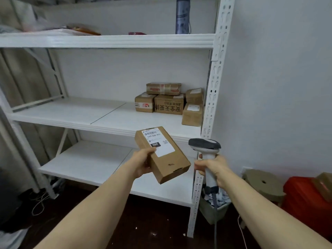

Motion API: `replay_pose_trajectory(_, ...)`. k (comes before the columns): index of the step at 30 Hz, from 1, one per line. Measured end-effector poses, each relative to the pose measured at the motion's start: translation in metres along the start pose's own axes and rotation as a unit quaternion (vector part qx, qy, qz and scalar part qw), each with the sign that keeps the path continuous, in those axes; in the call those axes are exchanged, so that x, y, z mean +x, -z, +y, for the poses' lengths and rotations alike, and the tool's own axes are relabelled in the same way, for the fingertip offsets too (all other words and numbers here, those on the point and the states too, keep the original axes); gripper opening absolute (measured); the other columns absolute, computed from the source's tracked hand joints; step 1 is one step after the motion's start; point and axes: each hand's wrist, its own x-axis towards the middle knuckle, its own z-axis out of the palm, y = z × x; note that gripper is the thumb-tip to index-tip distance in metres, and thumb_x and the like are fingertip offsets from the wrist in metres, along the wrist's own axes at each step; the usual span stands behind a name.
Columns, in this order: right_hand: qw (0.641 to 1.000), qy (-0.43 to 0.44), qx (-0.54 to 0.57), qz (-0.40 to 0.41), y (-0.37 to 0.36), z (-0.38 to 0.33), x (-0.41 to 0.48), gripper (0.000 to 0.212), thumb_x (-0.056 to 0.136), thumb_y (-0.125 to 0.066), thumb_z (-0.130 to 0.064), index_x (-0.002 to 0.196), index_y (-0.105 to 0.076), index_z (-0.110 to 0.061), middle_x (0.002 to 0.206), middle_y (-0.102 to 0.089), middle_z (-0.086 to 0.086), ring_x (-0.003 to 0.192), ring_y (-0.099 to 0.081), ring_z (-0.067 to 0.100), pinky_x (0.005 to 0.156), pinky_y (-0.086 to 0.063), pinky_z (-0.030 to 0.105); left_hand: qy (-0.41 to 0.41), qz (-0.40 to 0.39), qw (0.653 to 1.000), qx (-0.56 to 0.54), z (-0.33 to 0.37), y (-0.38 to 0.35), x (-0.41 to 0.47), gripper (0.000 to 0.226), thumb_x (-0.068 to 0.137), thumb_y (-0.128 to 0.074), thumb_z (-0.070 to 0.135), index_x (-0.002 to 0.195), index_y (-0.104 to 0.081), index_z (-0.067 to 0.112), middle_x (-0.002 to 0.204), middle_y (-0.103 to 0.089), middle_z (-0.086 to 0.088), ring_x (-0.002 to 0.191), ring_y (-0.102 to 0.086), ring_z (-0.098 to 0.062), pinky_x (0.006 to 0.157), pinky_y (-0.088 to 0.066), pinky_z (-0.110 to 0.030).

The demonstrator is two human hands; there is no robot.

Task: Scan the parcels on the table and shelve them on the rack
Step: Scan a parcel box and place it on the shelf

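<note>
My left hand (143,163) grips a flat brown cardboard parcel (168,164) by its left edge, label side up; the white label shows a barcode and "060". My right hand (213,168) holds the grey-and-white barcode scanner (204,144) by its handle, head pointing left, just right of the parcel. Both are in front of the white metal rack (107,119). On the right end of its middle shelf sit several brown parcels (168,103), one stacked on top.
The rack's lower shelf (86,162) lies behind and below the held parcel. A perforated upright post (212,97) stands at the rack's right. A stool (264,186), a red bin (305,200) and a small waste bin (213,211) sit on the dark floor at the right. Cables lie at lower left.
</note>
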Motion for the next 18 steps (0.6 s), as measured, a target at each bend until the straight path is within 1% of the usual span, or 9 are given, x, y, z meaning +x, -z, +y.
replay_pose_trajectory(3,1.000,0.018,0.011,0.023,-0.042,-0.009,0.028,0.027,0.076,-0.074,0.006,0.101,-0.063,0.001,0.091,-0.070,0.022,0.066,-0.067,0.024,0.050,-0.056,0.025,-0.007,-0.007,1.000,-0.025,0.026,0.029,0.029,0.038,0.086,-0.062,0.020,0.124,-0.057,0.015,0.106,-0.069,-0.008,0.088,-0.066,-0.022,0.061,-0.056,-0.033)
replay_pose_trajectory(6,0.998,0.024,0.022,0.046,-0.085,-0.016,0.058,0.028,0.076,-0.075,0.006,0.102,-0.062,0.003,0.088,-0.068,0.024,0.065,-0.066,0.025,0.046,-0.054,0.024,-0.013,0.001,1.000,-0.013,0.052,0.064,0.061,0.042,0.084,-0.061,0.020,0.125,-0.055,0.015,0.112,-0.068,-0.010,0.092,-0.065,-0.023,0.065,-0.055,-0.034)
replay_pose_trajectory(10,0.997,0.027,0.035,0.069,-0.131,-0.020,0.090,0.029,0.077,-0.074,0.006,0.103,-0.062,0.004,0.082,-0.067,0.019,0.062,-0.066,0.024,0.045,-0.053,0.023,-0.022,0.010,1.000,-0.001,0.084,0.101,0.106,0.044,0.084,-0.065,0.021,0.126,-0.052,0.013,0.109,-0.067,-0.010,0.096,-0.065,-0.025,0.068,-0.055,-0.036)
replay_pose_trajectory(13,0.995,0.030,0.036,0.083,-0.152,-0.023,0.110,0.029,0.077,-0.075,0.004,0.104,-0.062,0.003,0.080,-0.067,0.016,0.063,-0.067,0.023,0.046,-0.053,0.023,-0.020,0.006,1.000,-0.001,0.097,0.112,0.138,0.044,0.086,-0.069,0.023,0.124,-0.052,0.011,0.101,-0.068,-0.009,0.090,-0.067,-0.024,0.065,-0.057,-0.036)
replay_pose_trajectory(15,0.994,0.029,0.030,0.096,-0.161,-0.025,0.124,0.029,0.077,-0.075,0.003,0.104,-0.063,0.002,0.081,-0.068,0.016,0.064,-0.068,0.022,0.048,-0.054,0.024,-0.006,-0.009,1.000,0.000,0.101,0.113,0.158,0.041,0.087,-0.069,0.026,0.122,-0.053,0.012,0.095,-0.069,-0.008,0.084,-0.068,-0.022,0.058,-0.057,-0.033)
replay_pose_trajectory(17,0.994,0.028,0.029,0.102,-0.165,-0.026,0.134,0.030,0.077,-0.077,0.000,0.103,-0.064,-0.001,0.084,-0.070,0.016,0.065,-0.069,0.021,0.050,-0.054,0.025,-0.003,-0.018,1.000,0.001,0.102,0.109,0.172,0.040,0.088,-0.068,0.026,0.121,-0.053,0.009,0.093,-0.069,-0.009,0.080,-0.068,-0.021,0.052,-0.056,-0.031)
replay_pose_trajectory(18,0.994,0.029,0.028,0.105,-0.168,-0.027,0.142,0.030,0.076,-0.078,-0.001,0.103,-0.065,-0.002,0.085,-0.071,0.015,0.066,-0.069,0.021,0.051,-0.054,0.025,-0.001,-0.025,1.000,0.004,0.103,0.106,0.183,0.041,0.090,-0.066,0.027,0.123,-0.052,0.008,0.095,-0.069,-0.010,0.081,-0.069,-0.022,0.051,-0.055,-0.030)
